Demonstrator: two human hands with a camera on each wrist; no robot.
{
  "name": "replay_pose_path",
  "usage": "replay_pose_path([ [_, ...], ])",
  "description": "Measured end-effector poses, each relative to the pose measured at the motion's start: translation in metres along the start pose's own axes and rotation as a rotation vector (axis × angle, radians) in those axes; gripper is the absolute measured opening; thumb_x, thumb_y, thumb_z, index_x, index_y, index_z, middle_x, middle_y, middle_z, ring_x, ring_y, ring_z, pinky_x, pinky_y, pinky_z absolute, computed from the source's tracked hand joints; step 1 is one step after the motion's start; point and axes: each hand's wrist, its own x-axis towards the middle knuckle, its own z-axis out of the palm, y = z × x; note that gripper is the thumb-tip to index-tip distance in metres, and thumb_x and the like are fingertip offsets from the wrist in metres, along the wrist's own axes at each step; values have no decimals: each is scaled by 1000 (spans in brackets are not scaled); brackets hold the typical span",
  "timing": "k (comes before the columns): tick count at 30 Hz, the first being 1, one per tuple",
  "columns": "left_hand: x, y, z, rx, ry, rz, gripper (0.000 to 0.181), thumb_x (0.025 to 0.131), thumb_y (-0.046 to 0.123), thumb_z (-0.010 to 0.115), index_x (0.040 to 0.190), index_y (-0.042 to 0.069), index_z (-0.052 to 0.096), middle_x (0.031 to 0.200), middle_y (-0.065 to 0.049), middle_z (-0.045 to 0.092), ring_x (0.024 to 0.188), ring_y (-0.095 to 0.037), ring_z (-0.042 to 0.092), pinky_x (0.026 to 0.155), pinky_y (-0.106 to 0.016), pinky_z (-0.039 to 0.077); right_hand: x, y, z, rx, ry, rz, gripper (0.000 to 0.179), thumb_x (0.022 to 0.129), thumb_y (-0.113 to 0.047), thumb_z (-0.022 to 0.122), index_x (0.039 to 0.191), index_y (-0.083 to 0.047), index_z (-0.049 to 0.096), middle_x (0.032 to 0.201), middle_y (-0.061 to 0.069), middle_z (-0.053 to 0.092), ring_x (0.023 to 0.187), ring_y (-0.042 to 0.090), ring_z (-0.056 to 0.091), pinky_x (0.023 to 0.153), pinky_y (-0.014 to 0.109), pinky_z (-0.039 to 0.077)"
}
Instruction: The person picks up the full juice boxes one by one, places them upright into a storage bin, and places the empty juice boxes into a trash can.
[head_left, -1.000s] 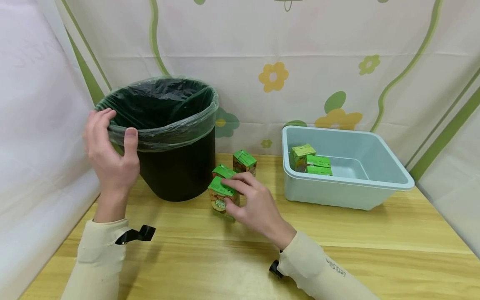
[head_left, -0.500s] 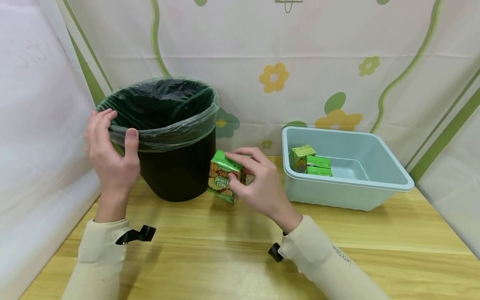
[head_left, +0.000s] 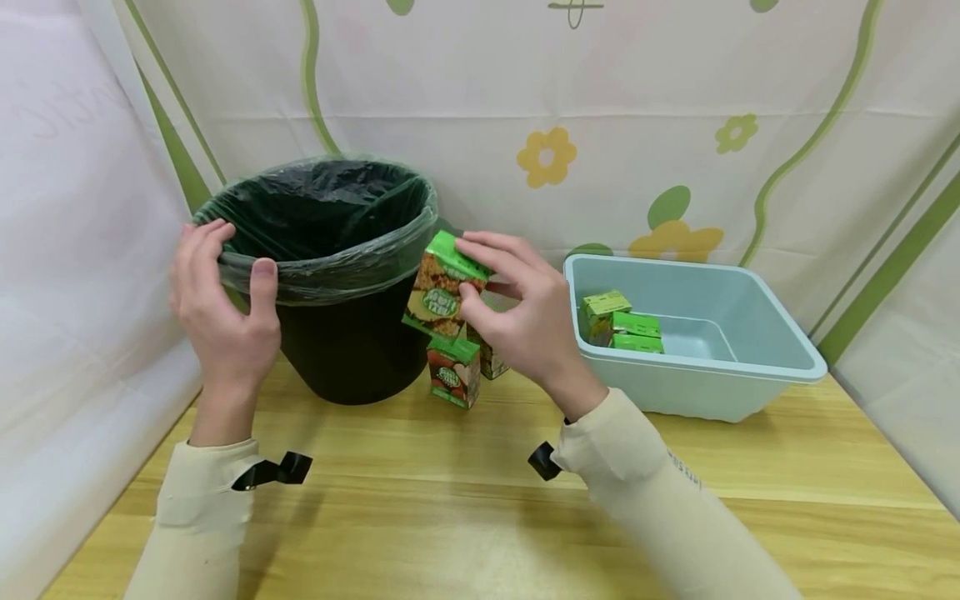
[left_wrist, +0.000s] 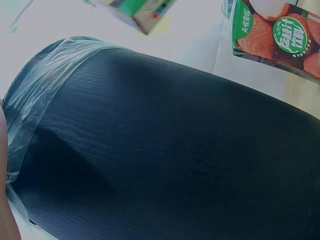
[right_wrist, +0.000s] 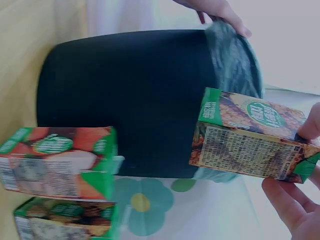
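In the head view my left hand [head_left: 225, 308] holds the rim of a black trash can [head_left: 352, 350] lined with a clear plastic bag [head_left: 337, 271]. Its fingers lie over the rim, the thumb outside. My right hand [head_left: 525, 308] pinches a juice box [head_left: 442, 287] with a green top by its upper end. That box is lifted and tilted just right of the can, below rim height at its lower end. Beneath it, a red-printed juice box [head_left: 455, 375] stands on the table, with another brown juice box [head_left: 492, 360] partly hidden behind it.
A light blue plastic tub [head_left: 697, 383] stands at the right, with several green-topped boxes [head_left: 636, 323] in its left end. A white curtain [head_left: 465, 75] with printed flowers hangs behind the wooden table [head_left: 420, 500].
My right hand has raised the juice box off the table and up beside the trash can, uncovering the red-printed box. My left hand has stayed at the rim.
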Motion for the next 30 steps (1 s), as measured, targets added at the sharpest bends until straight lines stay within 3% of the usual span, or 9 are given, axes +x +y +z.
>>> replay_pose_path([
  [8, -1, 1, 1, 3, -4, -6, 72, 98, 62, 59, 144, 8, 65, 154, -4, 60, 159, -14, 35, 128, -40, 20, 28, -11, -7, 136, 81, 62, 40, 94, -5, 71, 133, -10, 76, 137, 4, 71, 104, 16, 74, 84, 29, 65],
  [14, 0, 1, 1, -1, -2, -5, 71, 98, 60, 59, 144, 7, 64, 155, -6, 59, 159, -22, 35, 129, -40, 19, 45, -18, -8, 240, 141, 101, 37, 94, -4, 73, 131, -7, 76, 135, 7, 72, 91, 20, 71, 81, 33, 66],
  [20, -1, 1, 2, -6, -1, -5, 70, 98, 60, 59, 144, 7, 65, 155, -4, 60, 159, -16, 35, 129, -40, 19, 59, -26, -8, 317, 198, 152, 37, 95, -3, 71, 131, -5, 76, 133, 8, 73, 91, 22, 71, 80, 31, 66],
  [25, 0, 0, 2, -6, 7, 2, 73, 98, 62, 58, 144, 7, 65, 154, -7, 60, 159, -14, 35, 129, -40, 19, 71, -33, 3, 367, 239, 229, 36, 97, -8, 72, 134, -8, 75, 137, 6, 71, 97, 25, 72, 82, 28, 63],
  [30, 2, -1, -1, 5, 11, 2, 72, 98, 61, 58, 143, 6, 64, 154, -7, 60, 159, -14, 35, 129, -39, 19, 85, -35, 25, 356, 251, 300, 37, 100, -13, 71, 137, -14, 73, 140, 0, 69, 99, 20, 71, 72, 28, 61],
])
